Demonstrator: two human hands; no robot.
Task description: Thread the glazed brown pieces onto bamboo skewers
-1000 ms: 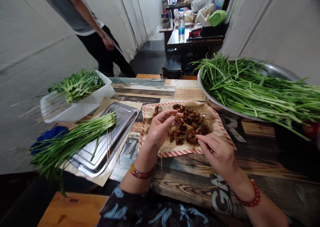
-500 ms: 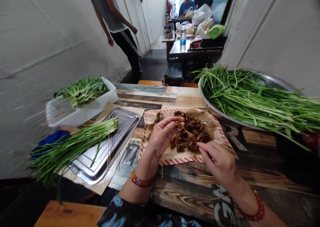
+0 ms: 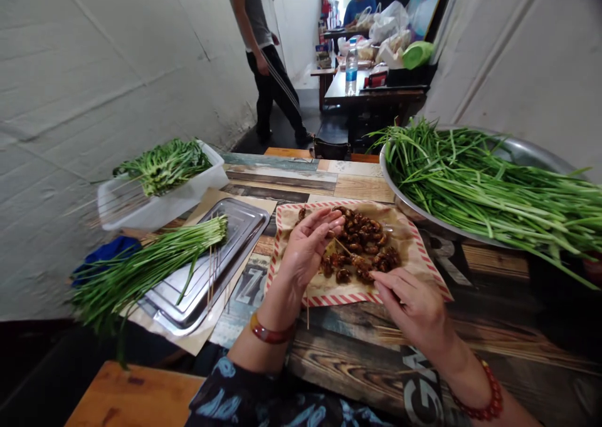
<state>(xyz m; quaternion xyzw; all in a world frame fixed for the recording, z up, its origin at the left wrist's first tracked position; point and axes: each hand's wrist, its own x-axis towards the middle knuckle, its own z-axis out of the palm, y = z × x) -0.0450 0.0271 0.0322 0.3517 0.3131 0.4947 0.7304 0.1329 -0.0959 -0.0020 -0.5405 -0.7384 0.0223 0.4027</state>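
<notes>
Glossy brown pupae point(image 3: 360, 227), apparently silkworm pupae, lie heaped on a paper sheet point(image 3: 427, 259) with a red-and-white striped edge. Over the heap, a thin wooden skewer point(image 3: 342, 246) slants between my hands with brown pieces along its lower part. My left hand point(image 3: 308, 245) is at its upper left end, thumb and fingers closed around it; a dark bit shows by the thumb, and the exact grip is partly hidden. At the lower right end, my right hand point(image 3: 414, 298) pinches with thumb and forefinger. Another skewer point(image 3: 308, 311) sticks out past the paper's front edge.
Garlic chives point(image 3: 160, 267) lie across a metal tray lid point(image 3: 181, 311) on the left. Behind it, a white tub point(image 3: 217, 177) holds skewered greens point(image 3: 162, 163). A large steel basin point(image 3: 540, 148) of chives point(image 3: 484, 185) stands right. Two people are in the background.
My left fingers have straightened and lifted slightly around the skewer's end. My right hand stays almost in place. The person in striped trousers has stepped along the passage. The view has shifted slightly.
</notes>
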